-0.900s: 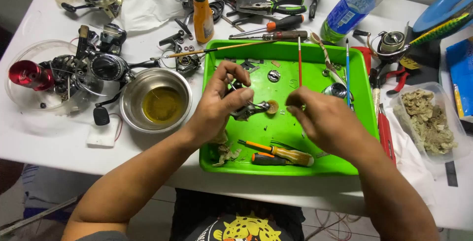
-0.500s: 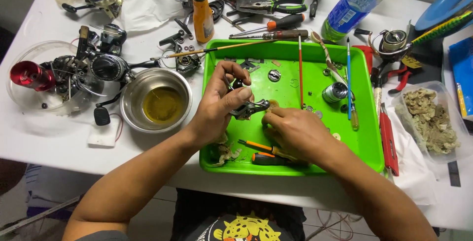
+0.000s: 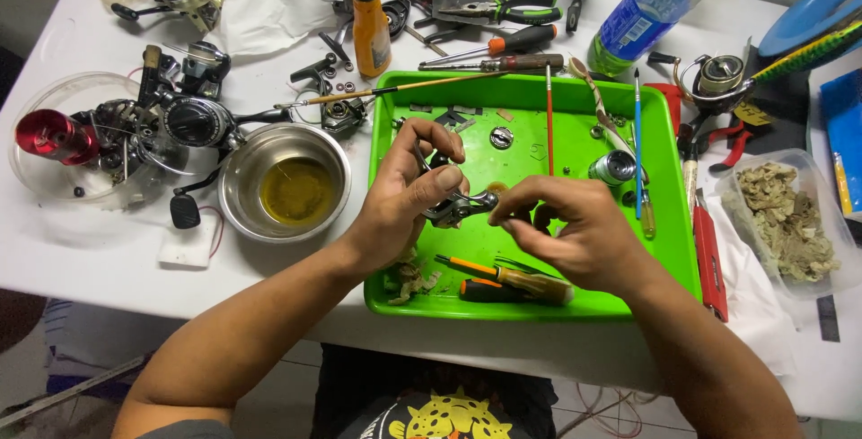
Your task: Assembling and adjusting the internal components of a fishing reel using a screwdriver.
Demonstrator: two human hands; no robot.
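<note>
A small dark metal reel part with a silvery curved arm [image 3: 453,206] is being held above the middle of the bright green plastic tray [image 3: 669,282], pinched between the thumb and curled fingers [image 3: 446,179] of the left hand [image 3: 404,197]. The part's long axis is lying roughly left to right across the frame, its silvery end being pointed toward the right hand [image 3: 575,232], which is being kept just beside it. The right hand's fingertips [image 3: 503,216] are being pressed together at that end, seemingly on something tiny; what is being pinched cannot be told. The left hand is the nearer one, being wrapped around the part, while the right is only meeting its tip. Below both hands, near the lower edge of the tray, an orange-and-black-handled screwdriver [image 3: 507,277] is lying. Left of the tray on the white worktop [image 3: 90,250], a steel bowl of yellowish oil [image 3: 285,183] is standing.
</note>
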